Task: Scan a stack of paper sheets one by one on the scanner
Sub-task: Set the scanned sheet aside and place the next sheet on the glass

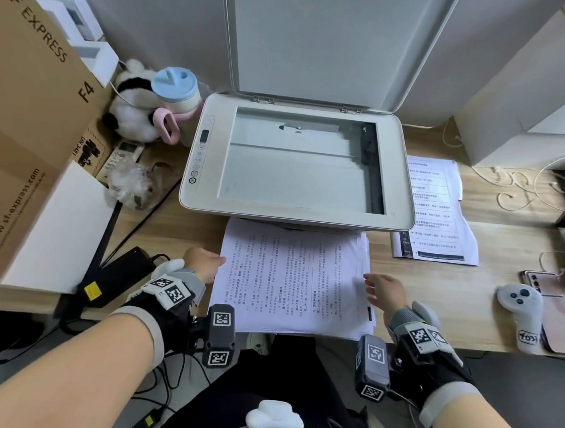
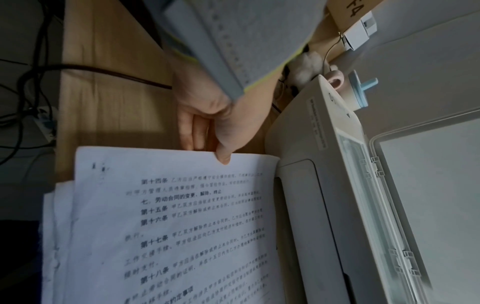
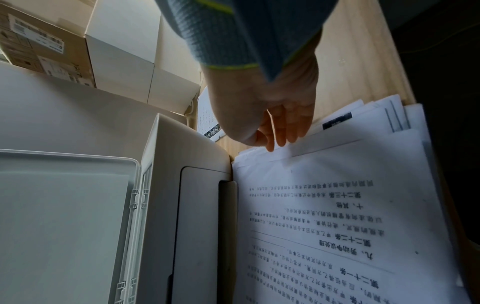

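Head view: paper stack (image 1: 291,278) lies on the desk (image 1: 432,299) just in front of the scanner (image 1: 299,163), lid up and glass bare. Left wrist view: left hand (image 2: 207,115) pinches the top sheet (image 2: 182,216) at its edge, thumb on top. Right wrist view: right hand (image 3: 272,111) has fingers spread loose at the stack's other edge, holding nothing; sheets look light, floppy and clingy, so best lifted by opposite edges.

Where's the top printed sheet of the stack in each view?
Head: top printed sheet lower centre, before the scanner.
Left wrist: lower left, left hand pinching its edge.
Right wrist: lower right, right hand at its edge.
Shared landmark: the open scanner lid.
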